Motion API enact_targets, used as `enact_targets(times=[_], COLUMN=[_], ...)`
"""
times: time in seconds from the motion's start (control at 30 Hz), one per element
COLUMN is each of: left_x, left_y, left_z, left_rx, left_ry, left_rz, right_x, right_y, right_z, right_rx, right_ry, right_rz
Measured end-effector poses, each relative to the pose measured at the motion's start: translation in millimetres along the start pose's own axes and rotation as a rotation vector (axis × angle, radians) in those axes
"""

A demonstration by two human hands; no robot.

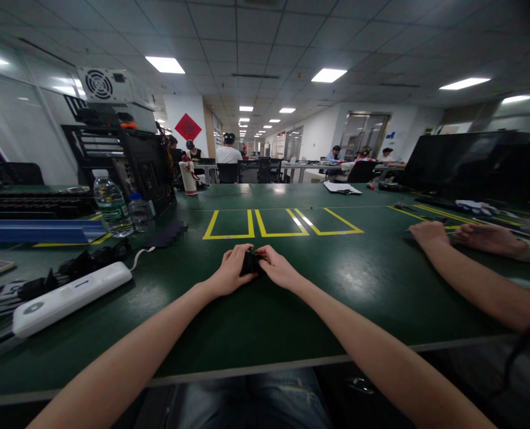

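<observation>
In the middle of the green table (229, 333), my two hands meet around a small black object (249, 263). A bit of green shows at its top, and fingers cover much of it, so its kind is unclear. My left hand (231, 271) is closed on its left side, thumb toward me and fingers over the far side. My right hand (276, 265) grips it from the right with bent fingers. Just beyond the hands lie three yellow tape outlines (283, 234) on the tabletop.
To the left are a white power strip (72, 298), a water bottle (112, 205) and an open computer case (131, 161). On the right, another person's hands (430, 235) rest over the table near black monitors (465, 161). A clipboard with paper (342, 187) lies at the far edge.
</observation>
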State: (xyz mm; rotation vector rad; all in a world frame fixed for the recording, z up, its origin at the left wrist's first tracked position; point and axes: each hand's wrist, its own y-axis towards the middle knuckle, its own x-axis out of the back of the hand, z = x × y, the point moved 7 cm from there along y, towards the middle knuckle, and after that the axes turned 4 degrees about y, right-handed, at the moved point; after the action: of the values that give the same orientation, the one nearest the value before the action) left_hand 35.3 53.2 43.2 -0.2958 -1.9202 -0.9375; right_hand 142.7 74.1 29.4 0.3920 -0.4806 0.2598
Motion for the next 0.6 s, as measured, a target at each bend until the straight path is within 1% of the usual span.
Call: enact_targets(times=[0.1,0.17,0.3,0.4,0.5,0.6], left_x=[-1.8,-4.1,-11.7,-16.4,-18.8,-18.8], left_y=[1.5,2.9,6.6,9.2,11.5,15.1], left_z=[4.0,9.3,25.5,38.6,46.7,47.5], left_rx=[0.03,0.067,0.172,0.25,0.296,0.304], left_ry=[-0.026,-0.054,-0.125,-0.146,-0.162,-0.184], left_rz=[-0.006,0.001,0.04,0.067,0.097,0.107], right_x=[4.1,7.3,11.0,12.8,14.0,14.4], right_y=[0.3,-1.3,-7.3,-10.4,-10.2,-6.9], right_z=[-5.4,-6.1,-4.6,-5.7,-8.9,-10.5], right_rx=[-0.048,-0.062,-0.059,-0.075,-0.109,-0.121], right_ry=[-0.079,-0.128,-0.198,-0.222,-0.268,-0.343], right_rz=[-0.031,-0.023,0.063,0.097,0.079,0.036])
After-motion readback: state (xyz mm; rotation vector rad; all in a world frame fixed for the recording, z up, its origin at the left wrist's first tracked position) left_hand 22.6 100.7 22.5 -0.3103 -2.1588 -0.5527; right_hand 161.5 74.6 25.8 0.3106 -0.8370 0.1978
